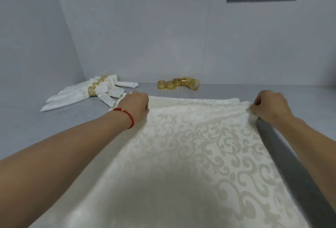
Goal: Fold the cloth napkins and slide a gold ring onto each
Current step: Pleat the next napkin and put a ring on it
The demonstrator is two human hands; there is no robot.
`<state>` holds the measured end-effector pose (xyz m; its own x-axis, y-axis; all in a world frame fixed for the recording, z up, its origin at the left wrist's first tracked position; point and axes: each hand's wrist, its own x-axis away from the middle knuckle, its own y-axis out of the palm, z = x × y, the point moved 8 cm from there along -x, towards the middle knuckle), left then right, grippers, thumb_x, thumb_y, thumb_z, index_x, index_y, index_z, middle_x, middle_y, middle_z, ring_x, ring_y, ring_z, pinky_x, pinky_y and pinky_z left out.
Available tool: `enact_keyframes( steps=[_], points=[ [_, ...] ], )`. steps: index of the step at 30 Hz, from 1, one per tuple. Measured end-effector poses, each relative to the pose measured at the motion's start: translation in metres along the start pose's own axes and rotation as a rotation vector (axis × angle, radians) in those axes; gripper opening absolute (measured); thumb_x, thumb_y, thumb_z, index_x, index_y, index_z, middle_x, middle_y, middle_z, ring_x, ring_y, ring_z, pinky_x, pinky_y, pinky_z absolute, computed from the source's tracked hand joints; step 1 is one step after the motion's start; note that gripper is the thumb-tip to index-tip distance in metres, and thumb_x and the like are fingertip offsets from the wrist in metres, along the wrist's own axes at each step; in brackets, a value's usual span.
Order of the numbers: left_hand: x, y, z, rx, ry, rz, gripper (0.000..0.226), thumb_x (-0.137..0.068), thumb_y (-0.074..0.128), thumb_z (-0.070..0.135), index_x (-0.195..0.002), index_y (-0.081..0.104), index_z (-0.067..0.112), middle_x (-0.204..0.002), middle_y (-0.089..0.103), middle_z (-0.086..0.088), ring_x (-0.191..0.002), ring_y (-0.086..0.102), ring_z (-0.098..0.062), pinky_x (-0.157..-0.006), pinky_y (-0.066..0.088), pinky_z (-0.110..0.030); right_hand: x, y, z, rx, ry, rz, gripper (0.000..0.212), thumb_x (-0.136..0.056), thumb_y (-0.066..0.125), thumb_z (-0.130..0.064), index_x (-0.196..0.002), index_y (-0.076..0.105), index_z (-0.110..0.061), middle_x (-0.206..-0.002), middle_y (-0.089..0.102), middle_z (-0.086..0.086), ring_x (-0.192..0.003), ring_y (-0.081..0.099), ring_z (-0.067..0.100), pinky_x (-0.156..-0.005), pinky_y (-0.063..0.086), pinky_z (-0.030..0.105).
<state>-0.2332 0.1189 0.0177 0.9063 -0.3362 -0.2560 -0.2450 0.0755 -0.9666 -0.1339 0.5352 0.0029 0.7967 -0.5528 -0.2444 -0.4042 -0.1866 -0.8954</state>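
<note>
A grey table [27, 122] stands against pale walls. On it lies a cream napkin [190, 146] with a leaf pattern, spread flat. The left hand [135, 106] grips its far left corner, fingers closed on the cloth; the right hand [271, 106] pinches its far right corner. Behind the napkin stand loose gold rings [179, 83]. Left of the napkin lie folded napkins [81, 93] with rings on.

Head view, down over near table [21, 122]
</note>
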Motion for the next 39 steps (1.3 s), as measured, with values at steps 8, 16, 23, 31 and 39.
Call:
enact_keyframes(
  steps=[8,16,23,31,39],
  points=[
    [-0.018,0.015,0.090,0.167,0.077,-0.040,0.017,-0.096,0.056,0.017,-0.106,0.062,0.005,-0.113,0.062,-0.016,-0.102,0.061,-0.035,-0.086,0.052,-0.041,0.031,-0.054,0.077,0.319,0.098,-0.231,0.022,-0.089,0.071,-0.026,-0.081,0.071,-0.006,-0.056,0.070,0.008,-0.057,0.064,0.025,-0.059,0.047,0.028],
    [0.097,0.013,0.140,0.435,0.309,-0.151,0.036,-0.095,0.057,0.037,-0.129,0.052,0.026,-0.131,0.048,0.000,-0.123,0.045,-0.019,-0.103,0.042,-0.037,0.162,-0.024,0.008,0.396,-0.616,-0.114,0.045,-0.096,0.049,-0.048,-0.134,0.049,-0.023,-0.128,0.055,0.005,-0.113,0.059,0.030,-0.091,0.052,0.046],
    [0.182,-0.005,0.111,0.497,0.416,-0.096,0.040,-0.094,0.062,0.043,-0.131,0.057,0.030,-0.136,0.051,0.013,-0.132,0.038,-0.005,-0.102,0.019,-0.004,0.307,-0.015,-0.084,-0.016,-1.039,-0.462,0.051,-0.086,0.052,-0.079,-0.120,0.054,-0.041,-0.116,0.047,-0.026,-0.107,0.047,0.001,-0.095,0.038,0.024],
    [0.237,-0.033,0.090,0.642,0.440,0.043,0.017,-0.094,0.065,0.029,-0.110,0.066,0.030,-0.112,0.063,0.020,-0.109,0.057,-0.001,-0.094,0.046,-0.022,0.305,-0.009,-0.095,-0.076,-1.110,-0.458,0.022,-0.089,0.070,-0.055,-0.095,0.057,-0.038,-0.097,0.050,-0.021,-0.092,0.047,0.005,-0.083,0.041,0.023],
    [0.242,-0.032,0.091,0.721,0.493,-0.137,0.047,-0.092,0.046,0.068,-0.130,0.051,0.043,-0.115,0.061,0.030,-0.104,0.060,0.001,-0.084,0.048,-0.018,0.256,-0.024,-0.103,-0.483,-0.757,-0.538,0.023,-0.098,0.066,-0.036,-0.080,0.073,-0.024,-0.067,0.064,-0.009,-0.057,0.052,0.013,-0.057,0.043,0.026]
  ],
)
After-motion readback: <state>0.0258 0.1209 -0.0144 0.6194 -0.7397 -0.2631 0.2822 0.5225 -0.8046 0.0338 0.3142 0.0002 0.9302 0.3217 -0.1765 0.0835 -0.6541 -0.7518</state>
